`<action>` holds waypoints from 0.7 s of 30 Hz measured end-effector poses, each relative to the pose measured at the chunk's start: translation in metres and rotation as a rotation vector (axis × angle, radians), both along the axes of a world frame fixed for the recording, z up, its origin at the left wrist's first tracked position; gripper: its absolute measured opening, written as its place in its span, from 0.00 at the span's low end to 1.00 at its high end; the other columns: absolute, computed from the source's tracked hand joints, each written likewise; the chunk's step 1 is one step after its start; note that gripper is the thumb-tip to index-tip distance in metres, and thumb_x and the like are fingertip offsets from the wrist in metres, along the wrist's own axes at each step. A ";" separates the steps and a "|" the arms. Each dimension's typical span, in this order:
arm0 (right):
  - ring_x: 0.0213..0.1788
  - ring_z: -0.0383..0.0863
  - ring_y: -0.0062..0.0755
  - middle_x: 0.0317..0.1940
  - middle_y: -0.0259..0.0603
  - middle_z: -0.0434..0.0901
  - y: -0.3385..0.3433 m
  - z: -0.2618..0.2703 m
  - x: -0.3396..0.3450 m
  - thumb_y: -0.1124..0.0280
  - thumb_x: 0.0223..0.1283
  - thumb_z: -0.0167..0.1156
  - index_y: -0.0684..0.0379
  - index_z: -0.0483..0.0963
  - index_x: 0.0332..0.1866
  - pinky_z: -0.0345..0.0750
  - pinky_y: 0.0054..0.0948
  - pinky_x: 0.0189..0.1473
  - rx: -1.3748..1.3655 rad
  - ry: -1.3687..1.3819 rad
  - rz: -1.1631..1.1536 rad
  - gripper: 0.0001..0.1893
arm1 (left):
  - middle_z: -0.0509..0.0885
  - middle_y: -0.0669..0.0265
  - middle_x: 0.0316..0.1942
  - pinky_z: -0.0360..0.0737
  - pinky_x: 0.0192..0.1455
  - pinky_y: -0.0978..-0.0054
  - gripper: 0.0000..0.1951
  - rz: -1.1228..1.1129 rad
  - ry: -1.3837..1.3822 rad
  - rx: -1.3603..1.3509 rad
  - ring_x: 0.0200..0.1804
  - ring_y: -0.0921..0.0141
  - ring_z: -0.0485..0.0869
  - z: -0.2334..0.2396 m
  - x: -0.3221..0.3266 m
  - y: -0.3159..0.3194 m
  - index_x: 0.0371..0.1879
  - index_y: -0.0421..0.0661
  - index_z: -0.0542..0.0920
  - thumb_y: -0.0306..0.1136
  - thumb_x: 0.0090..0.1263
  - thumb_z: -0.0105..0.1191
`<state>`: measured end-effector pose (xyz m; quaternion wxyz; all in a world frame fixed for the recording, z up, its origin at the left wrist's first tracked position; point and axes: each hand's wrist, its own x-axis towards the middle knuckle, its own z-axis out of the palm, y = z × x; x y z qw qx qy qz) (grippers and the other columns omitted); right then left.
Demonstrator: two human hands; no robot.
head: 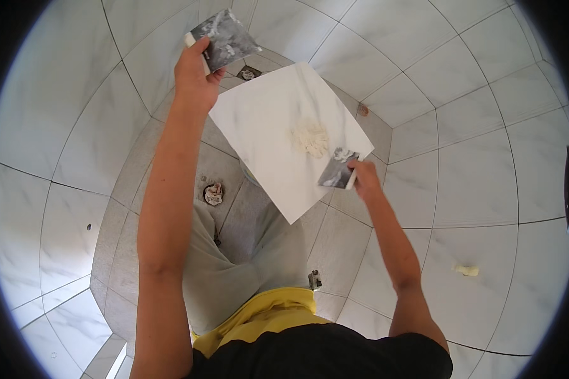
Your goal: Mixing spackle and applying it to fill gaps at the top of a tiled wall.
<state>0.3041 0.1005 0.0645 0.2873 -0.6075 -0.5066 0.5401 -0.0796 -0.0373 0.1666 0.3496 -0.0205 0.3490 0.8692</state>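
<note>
My left hand (195, 78) grips a broad metal scraper (227, 40) by its pale back edge, up near the tiled wall. White paste streaks its grey blade. A smaller putty knife (336, 173) is in my right hand (367, 179), above the lower right part of a white marble-patterned tile (265, 123). Some white paste clings to that blade's upper corner. On the tile, just left of the smaller knife, sits a mound of cream-coloured paste (311, 138). The tile lies in front of my knees, over a round rim (250, 174) that is mostly hidden beneath it.
Marble-look tiles (474, 189) cover the walls around me. In the grey floor are a stuffed square drain (249, 73) and a round hole plugged with crumpled material (213, 194). A brown pipe stub (362, 110) and a cream fitting (467, 270) stick out at right.
</note>
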 end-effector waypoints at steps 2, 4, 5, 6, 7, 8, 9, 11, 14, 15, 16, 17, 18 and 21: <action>0.23 0.73 0.25 0.22 0.35 0.73 0.006 -0.034 -0.009 0.76 0.46 0.59 0.66 0.74 0.29 0.69 0.28 0.22 0.074 0.055 -0.031 0.05 | 0.79 0.70 0.39 0.75 0.35 0.75 0.11 -0.027 0.012 0.042 0.39 0.73 0.78 0.000 0.007 0.008 0.44 0.46 0.75 0.32 0.65 0.57; 0.22 0.71 0.25 0.21 0.36 0.72 0.038 -0.045 -0.038 0.76 0.46 0.59 0.65 0.73 0.29 0.66 0.30 0.20 0.095 0.054 0.055 0.05 | 0.79 0.70 0.39 0.75 0.35 0.74 0.11 -0.048 0.008 0.033 0.40 0.73 0.78 -0.003 0.016 0.018 0.45 0.46 0.75 0.32 0.65 0.57; 0.21 0.70 0.25 0.21 0.36 0.72 0.055 -0.041 -0.055 0.76 0.46 0.59 0.64 0.72 0.28 0.63 0.31 0.19 0.055 0.069 0.123 0.05 | 0.79 0.70 0.40 0.75 0.36 0.74 0.11 -0.056 0.010 0.028 0.40 0.73 0.78 -0.003 0.020 0.022 0.45 0.46 0.75 0.32 0.65 0.57; 0.20 0.68 0.25 0.20 0.36 0.71 0.053 -0.030 -0.081 0.75 0.45 0.59 0.63 0.72 0.25 0.61 0.31 0.18 0.066 0.102 0.125 0.05 | 0.79 0.70 0.40 0.75 0.36 0.74 0.11 -0.053 0.017 0.021 0.40 0.73 0.78 -0.008 0.019 0.021 0.45 0.46 0.75 0.32 0.65 0.57; 0.19 0.67 0.24 0.19 0.36 0.70 0.049 -0.011 -0.107 0.74 0.44 0.60 0.61 0.71 0.22 0.58 0.31 0.17 0.078 0.136 0.133 0.05 | 0.79 0.70 0.40 0.75 0.36 0.74 0.11 -0.044 0.022 0.019 0.40 0.73 0.78 -0.013 0.017 0.017 0.45 0.46 0.75 0.32 0.65 0.57; 0.19 0.67 0.24 0.19 0.35 0.70 0.057 0.004 -0.111 0.74 0.45 0.60 0.62 0.71 0.22 0.57 0.30 0.17 0.134 0.066 0.228 0.06 | 0.79 0.70 0.40 0.75 0.36 0.74 0.12 -0.041 0.023 0.022 0.39 0.73 0.78 -0.015 0.015 0.016 0.45 0.46 0.75 0.32 0.65 0.57; 0.19 0.67 0.24 0.19 0.35 0.70 0.065 0.020 -0.108 0.74 0.45 0.61 0.62 0.71 0.21 0.57 0.29 0.17 0.188 -0.008 0.325 0.06 | 0.79 0.70 0.40 0.75 0.36 0.74 0.12 -0.037 0.023 0.020 0.39 0.73 0.78 -0.012 0.012 0.013 0.45 0.46 0.75 0.32 0.65 0.57; 0.22 0.68 0.23 0.20 0.34 0.70 0.074 0.035 -0.094 0.73 0.46 0.61 0.62 0.71 0.22 0.60 0.29 0.19 0.215 -0.126 0.404 0.06 | 0.79 0.69 0.41 0.74 0.37 0.74 0.12 -0.020 0.044 0.044 0.40 0.73 0.78 -0.007 0.010 0.003 0.46 0.47 0.75 0.33 0.65 0.57; 0.24 0.69 0.23 0.21 0.34 0.71 0.094 0.021 -0.057 0.74 0.46 0.62 0.62 0.73 0.23 0.63 0.30 0.23 0.145 -0.076 0.343 0.06 | 0.79 0.70 0.40 0.74 0.36 0.74 0.12 0.013 0.023 0.023 0.40 0.72 0.77 -0.004 0.005 -0.004 0.46 0.48 0.75 0.34 0.65 0.57; 0.24 0.69 0.23 0.21 0.35 0.72 0.095 0.009 -0.044 0.74 0.46 0.62 0.63 0.74 0.23 0.63 0.30 0.24 0.066 -0.051 0.284 0.05 | 0.79 0.70 0.40 0.74 0.36 0.74 0.12 0.029 0.024 0.026 0.40 0.72 0.77 -0.005 0.003 -0.006 0.46 0.48 0.75 0.34 0.65 0.57; 0.25 0.69 0.23 0.22 0.35 0.73 0.102 -0.002 -0.037 0.75 0.46 0.62 0.64 0.75 0.23 0.64 0.30 0.26 -0.010 -0.025 0.222 0.05 | 0.78 0.70 0.42 0.75 0.39 0.72 0.12 -0.006 0.038 0.015 0.42 0.72 0.77 -0.006 0.003 -0.004 0.47 0.50 0.74 0.34 0.66 0.55; 0.25 0.69 0.23 0.22 0.35 0.73 0.113 -0.012 -0.036 0.75 0.46 0.62 0.64 0.75 0.23 0.64 0.30 0.26 -0.003 -0.022 0.228 0.05 | 0.77 0.70 0.44 0.75 0.41 0.70 0.12 -0.048 0.052 0.005 0.44 0.71 0.76 -0.004 0.004 -0.001 0.49 0.51 0.73 0.35 0.68 0.53; 0.25 0.70 0.24 0.23 0.36 0.74 0.126 -0.021 -0.037 0.75 0.45 0.62 0.64 0.76 0.24 0.64 0.30 0.26 0.024 -0.069 0.229 0.04 | 0.77 0.70 0.44 0.75 0.41 0.70 0.12 -0.043 0.058 0.011 0.44 0.71 0.76 0.000 0.006 0.002 0.49 0.51 0.73 0.35 0.68 0.53; 0.33 0.77 0.28 0.27 0.36 0.78 0.147 -0.035 -0.057 0.76 0.53 0.62 0.67 0.75 0.31 0.74 0.31 0.37 0.501 -0.240 0.812 0.05 | 0.79 0.70 0.39 0.74 0.35 0.74 0.12 -0.040 0.024 0.033 0.37 0.72 0.77 0.003 0.017 0.006 0.46 0.48 0.75 0.34 0.66 0.56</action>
